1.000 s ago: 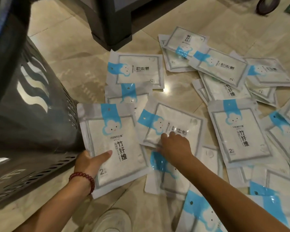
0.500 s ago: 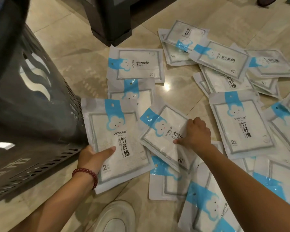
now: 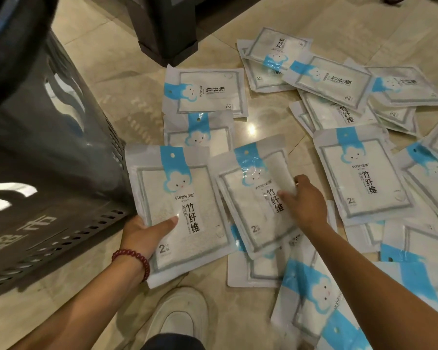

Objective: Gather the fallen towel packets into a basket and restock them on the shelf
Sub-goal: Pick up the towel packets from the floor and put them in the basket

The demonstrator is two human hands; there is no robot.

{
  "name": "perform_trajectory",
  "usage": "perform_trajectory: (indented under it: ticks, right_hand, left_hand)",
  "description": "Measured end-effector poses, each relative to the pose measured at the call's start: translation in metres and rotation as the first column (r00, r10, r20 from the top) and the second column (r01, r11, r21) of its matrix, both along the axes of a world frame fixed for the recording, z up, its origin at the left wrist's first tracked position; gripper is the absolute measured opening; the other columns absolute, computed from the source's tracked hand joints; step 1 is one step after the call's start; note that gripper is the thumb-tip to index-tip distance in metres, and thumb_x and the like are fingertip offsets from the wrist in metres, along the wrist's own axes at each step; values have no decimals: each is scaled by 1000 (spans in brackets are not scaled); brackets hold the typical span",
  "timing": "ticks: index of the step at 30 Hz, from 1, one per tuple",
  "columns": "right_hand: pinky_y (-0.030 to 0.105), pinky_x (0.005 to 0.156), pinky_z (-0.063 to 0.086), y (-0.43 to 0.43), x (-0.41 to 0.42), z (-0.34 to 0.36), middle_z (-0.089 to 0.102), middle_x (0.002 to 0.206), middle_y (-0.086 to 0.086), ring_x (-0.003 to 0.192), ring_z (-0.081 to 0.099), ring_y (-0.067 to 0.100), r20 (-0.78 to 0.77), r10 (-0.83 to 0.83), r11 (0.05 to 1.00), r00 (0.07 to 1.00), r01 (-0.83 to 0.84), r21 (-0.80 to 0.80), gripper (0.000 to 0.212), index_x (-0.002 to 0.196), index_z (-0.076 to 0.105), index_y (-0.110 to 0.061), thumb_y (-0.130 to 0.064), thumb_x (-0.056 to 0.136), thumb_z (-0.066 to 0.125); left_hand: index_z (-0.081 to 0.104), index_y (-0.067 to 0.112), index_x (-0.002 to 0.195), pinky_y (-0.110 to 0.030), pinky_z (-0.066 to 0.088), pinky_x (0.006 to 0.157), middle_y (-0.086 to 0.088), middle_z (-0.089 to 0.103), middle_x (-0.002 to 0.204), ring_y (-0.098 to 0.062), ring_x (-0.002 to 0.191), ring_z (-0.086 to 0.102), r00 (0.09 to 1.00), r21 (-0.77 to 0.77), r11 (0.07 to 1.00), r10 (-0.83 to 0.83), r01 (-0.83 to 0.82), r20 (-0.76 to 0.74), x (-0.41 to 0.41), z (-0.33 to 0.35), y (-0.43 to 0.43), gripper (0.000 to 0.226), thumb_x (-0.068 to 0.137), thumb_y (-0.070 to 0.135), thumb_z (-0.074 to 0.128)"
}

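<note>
Several white towel packets with blue cloud labels lie scattered over the tiled floor (image 3: pixel 127 79). My left hand (image 3: pixel 147 233), with a red bead bracelet on the wrist, grips one packet (image 3: pixel 180 213) by its lower left corner, thumb on top, right beside the dark plastic basket (image 3: pixel 48 173). My right hand (image 3: pixel 304 200) pinches the right edge of a second packet (image 3: pixel 253 198) and holds it lifted and upright, its left edge next to the first packet. More packets (image 3: pixel 359 173) lie to the right and behind.
The dark basket fills the left side of the view. A dark shelf base (image 3: pixel 167 34) stands at the top centre. My white shoe (image 3: pixel 180 314) is on the floor below the held packets. Packets cover most of the floor on the right.
My right hand has lifted the second packet off the floor, turned it upright and brought it left toward the packet in my left hand. The left hand stayed in place.
</note>
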State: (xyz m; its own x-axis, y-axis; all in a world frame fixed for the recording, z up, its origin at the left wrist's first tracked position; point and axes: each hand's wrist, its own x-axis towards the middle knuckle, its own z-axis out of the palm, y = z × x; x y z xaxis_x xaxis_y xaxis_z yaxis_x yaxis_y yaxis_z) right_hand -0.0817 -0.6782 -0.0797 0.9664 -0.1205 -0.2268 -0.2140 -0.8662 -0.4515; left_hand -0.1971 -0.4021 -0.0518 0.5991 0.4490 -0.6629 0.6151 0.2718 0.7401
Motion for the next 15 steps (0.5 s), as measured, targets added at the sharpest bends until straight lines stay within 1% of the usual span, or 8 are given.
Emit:
perform_trajectory:
  ticks: [3,5,6,8,10,11,13,15]
  right_hand:
    - [31,66,45,1,-20,11,60,90,-4,83,59,21,37,-87,952,995,73,298,30,109,49,-12,-30,89,62]
    - [29,65,47,12,-34,20,54,85,-15,83,59,16,27,-111,910,993,91,405,27,106,45,-19,-31,88,62]
    - [30,65,48,19,-40,24,53,85,-16,83,59,15,27,-111,901,994,89,425,27,106,44,-20,-32,88,62]
    - [32,64,49,38,-49,31,54,86,-13,80,58,15,59,-81,919,995,51,391,30,106,41,-21,-33,88,62]
    - [29,60,48,60,-57,35,52,89,-11,77,56,12,93,-33,938,995,-1,345,31,105,37,-25,-34,87,61]
    - [29,60,49,72,-60,37,52,90,-11,77,57,12,87,-17,936,996,-14,352,31,104,36,-27,-35,87,60]
    - [36,66,54,92,-63,37,56,92,-9,81,60,14,44,13,924,999,-29,381,29,102,35,-28,-37,87,58]
    - [36,69,53,103,-56,34,59,96,-5,83,60,15,9,59,913,998,-57,403,27,103,40,-24,-40,87,56]
  left_hand:
    - [64,20,90,-32,56,66,1,73,81,-16,75,70,999,-20,999,-42,43,15,-3,2,-6,27,71,7,78]
    - [65,19,88,-34,56,67,-1,73,80,-19,75,71,998,-50,997,-55,57,31,-1,4,-14,24,72,8,77]
    - [65,18,89,-35,56,68,-2,74,80,-20,74,71,998,-77,996,-52,55,45,2,6,-19,22,72,10,77]
    - [67,17,91,-38,56,73,-5,74,82,-23,77,71,996,-134,990,-43,53,74,8,13,-29,22,71,23,77]
    - [68,18,91,-36,55,74,-4,75,84,-22,78,71,993,-149,986,-61,76,101,15,20,-37,37,61,37,77]
    - [69,18,91,-35,55,73,-3,75,83,-20,77,72,991,-137,987,-69,84,111,17,23,-40,41,56,37,78]
    - [68,17,88,-34,56,71,-4,74,83,-20,75,72,992,-90,994,-48,59,114,21,25,-39,35,56,22,82]
    - [68,14,90,-34,56,68,-6,73,86,-20,75,71,996,-38,999,3,0,89,23,23,-32,31,63,9,82]
